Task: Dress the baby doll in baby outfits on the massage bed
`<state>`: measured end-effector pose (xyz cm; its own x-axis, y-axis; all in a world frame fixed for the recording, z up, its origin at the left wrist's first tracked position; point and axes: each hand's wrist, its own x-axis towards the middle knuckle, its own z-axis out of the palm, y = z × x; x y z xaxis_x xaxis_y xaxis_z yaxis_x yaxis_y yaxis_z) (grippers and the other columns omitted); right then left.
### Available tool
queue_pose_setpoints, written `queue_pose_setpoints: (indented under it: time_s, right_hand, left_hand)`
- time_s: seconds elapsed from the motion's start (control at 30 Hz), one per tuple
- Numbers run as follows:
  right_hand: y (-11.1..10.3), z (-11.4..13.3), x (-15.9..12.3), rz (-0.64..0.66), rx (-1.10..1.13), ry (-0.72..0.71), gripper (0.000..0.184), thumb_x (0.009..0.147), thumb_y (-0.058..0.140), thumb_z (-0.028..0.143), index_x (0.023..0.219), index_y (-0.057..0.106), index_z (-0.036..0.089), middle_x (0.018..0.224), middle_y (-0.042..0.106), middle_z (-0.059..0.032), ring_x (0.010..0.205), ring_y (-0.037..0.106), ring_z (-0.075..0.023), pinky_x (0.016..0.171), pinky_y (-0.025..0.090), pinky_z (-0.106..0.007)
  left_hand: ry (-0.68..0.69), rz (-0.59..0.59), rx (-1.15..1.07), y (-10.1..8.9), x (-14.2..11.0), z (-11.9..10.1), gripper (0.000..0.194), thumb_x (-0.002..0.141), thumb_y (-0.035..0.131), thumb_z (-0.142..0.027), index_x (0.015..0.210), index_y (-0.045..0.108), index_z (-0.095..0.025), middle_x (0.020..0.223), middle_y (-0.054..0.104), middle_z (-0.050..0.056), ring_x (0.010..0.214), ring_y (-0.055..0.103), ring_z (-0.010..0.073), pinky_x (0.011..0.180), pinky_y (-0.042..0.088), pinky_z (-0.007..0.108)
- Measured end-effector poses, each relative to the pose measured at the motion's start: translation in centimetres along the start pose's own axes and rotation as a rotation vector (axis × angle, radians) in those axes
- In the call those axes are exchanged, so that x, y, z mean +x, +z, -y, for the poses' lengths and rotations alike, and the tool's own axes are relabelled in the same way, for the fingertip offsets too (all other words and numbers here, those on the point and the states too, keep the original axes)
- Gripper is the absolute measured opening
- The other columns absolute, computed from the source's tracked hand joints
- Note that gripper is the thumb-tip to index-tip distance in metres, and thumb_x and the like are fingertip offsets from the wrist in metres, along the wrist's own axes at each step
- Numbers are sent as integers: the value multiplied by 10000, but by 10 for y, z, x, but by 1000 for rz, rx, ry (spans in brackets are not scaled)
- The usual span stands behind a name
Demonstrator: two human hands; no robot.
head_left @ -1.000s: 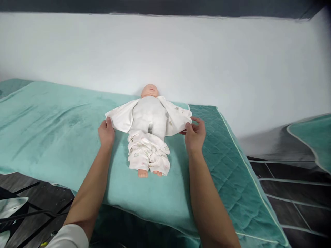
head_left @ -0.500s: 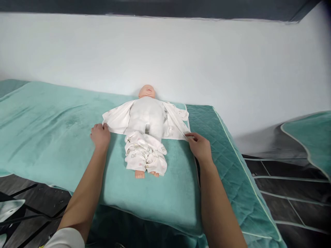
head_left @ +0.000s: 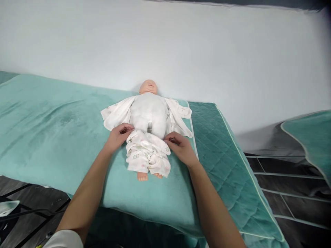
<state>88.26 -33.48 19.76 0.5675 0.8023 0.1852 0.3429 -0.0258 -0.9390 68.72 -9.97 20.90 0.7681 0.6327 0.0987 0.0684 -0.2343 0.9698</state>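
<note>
A baby doll point(head_left: 149, 110) with a soft white body lies on its back, its head by the wall. Its printed white shirt point(head_left: 120, 112) is spread open to both sides of the torso. Bunched around the doll's legs are printed white baby trousers point(head_left: 147, 151), the feet poking out below. My left hand point(head_left: 119, 137) pinches the trousers' waist at its left edge, fingers closed. On the opposite side, my right hand point(head_left: 181, 147) has thumb and fingers together at the right edge of the waist. What lies between the fingertips is mostly hidden.
A green velvety cover point(head_left: 59, 137) lies under the doll, with a quilted green pad point(head_left: 232, 179) to the right. Behind stands a white wall point(head_left: 165, 44). Metal bars point(head_left: 289, 175) and another green cloth point(head_left: 312, 137) are at the far right.
Both hands have let go of the shirt's lower corners and moved inward to the trousers' waist. The shirt's flaps now lie loose, and the camera view has shifted slightly.
</note>
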Motion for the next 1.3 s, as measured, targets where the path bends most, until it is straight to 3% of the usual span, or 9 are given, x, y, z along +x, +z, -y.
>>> queue_pose_setpoints:
  time_s: [0.1, 0.2, 0.4, 0.6, 0.87, 0.97, 1.1, 1.2, 1.3]
  right_hand:
    - [1, 5, 0, 169, 58, -14, 282, 882, 741, 466, 824, 665, 200, 819, 623, -12, 767, 565, -155, 714, 452, -284]
    - [-4, 7, -2, 227, 94, -113, 240, 870, 781, 433, 843, 707, 206, 896, 647, -37, 852, 598, -175, 793, 469, -311]
    - [-9, 12, 0, 329, 53, -120, 216, 878, 788, 412, 935, 747, 207, 994, 661, -65, 943, 621, -198, 902, 480, -351]
    - [-6, 35, 9, 374, -62, -110, 225, 923, 730, 424, 872, 730, 205, 920, 658, -47, 868, 611, -183, 812, 475, -320]
    - [33, 68, 39, 435, -444, -244, 285, 963, 681, 454, 802, 736, 225, 794, 701, -10, 779, 595, -169, 741, 390, -313]
    - [46, 66, 42, 493, -376, -220, 315, 947, 704, 489, 790, 704, 215, 760, 698, 14, 716, 584, -144, 748, 384, -308]
    - [45, 65, 34, 506, -289, -189, 269, 891, 784, 450, 831, 672, 213, 765, 684, 42, 727, 590, -131, 863, 398, -324]
    - [38, 65, 29, 540, -193, -163, 251, 876, 789, 437, 845, 680, 214, 777, 673, 34, 750, 594, -135, 872, 416, -319]
    - [33, 63, 29, 551, -27, -46, 274, 852, 791, 455, 862, 677, 205, 847, 671, 8, 790, 595, -141, 757, 446, -273]
  left_hand:
    - [-33, 191, -51, -5, -5, -8, 242, 819, 776, -396, 957, 771, -198, 894, 689, 38, 786, 600, 153, 719, 469, 261]
    - [14, 365, -19, -13, -7, -13, 175, 865, 730, -375, 885, 776, -206, 947, 657, 46, 823, 600, 155, 745, 482, 268]
    - [96, 515, 122, -17, -11, -19, 131, 832, 735, -307, 930, 761, -223, 989, 581, 38, 874, 568, 161, 793, 487, 279]
    - [213, 444, 125, -13, -14, -14, 52, 829, 721, -230, 821, 686, -192, 974, 585, 33, 890, 572, 160, 823, 479, 291]
    - [347, 294, 120, 2, -18, -10, 171, 923, 711, -360, 1014, 805, -250, 991, 639, 60, 924, 625, 178, 887, 518, 331]
    - [323, 358, 121, -1, -19, -14, 167, 926, 709, -353, 1014, 813, -257, 1002, 636, 63, 959, 622, 185, 881, 512, 319]
    - [269, 472, 124, -7, -18, -18, 186, 898, 749, -386, 996, 799, -237, 1047, 617, 73, 1000, 615, 194, 832, 508, 291]
    - [271, 433, 123, -5, -18, -18, 207, 891, 755, -417, 889, 763, -211, 1013, 635, 76, 971, 616, 195, 844, 507, 307]
    - [292, 361, 79, -1, -18, -17, 214, 888, 758, -419, 869, 739, -207, 984, 673, 81, 954, 628, 201, 868, 506, 337]
